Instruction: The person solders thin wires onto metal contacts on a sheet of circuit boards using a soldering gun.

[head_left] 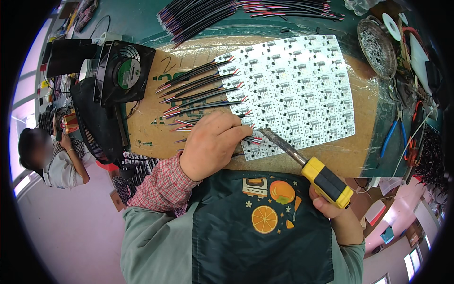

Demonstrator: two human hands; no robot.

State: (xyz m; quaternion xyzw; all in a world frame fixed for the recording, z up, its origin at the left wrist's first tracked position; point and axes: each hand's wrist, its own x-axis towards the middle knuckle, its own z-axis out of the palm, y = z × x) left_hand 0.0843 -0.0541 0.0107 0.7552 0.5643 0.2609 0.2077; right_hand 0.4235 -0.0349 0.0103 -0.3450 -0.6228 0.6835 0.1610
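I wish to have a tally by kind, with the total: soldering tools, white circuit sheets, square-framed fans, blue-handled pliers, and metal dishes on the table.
Soldering tool: 1
White circuit sheet: 1
Square-framed fan: 1
Blue-handled pliers: 1
Metal dish: 1
Total: 5

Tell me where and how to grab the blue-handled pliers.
Best, I'd judge, by both blue handles of the pliers, coming from the near side: that's where they spread apart, while the jaws point away. The red-and-black tool crowds the right side.
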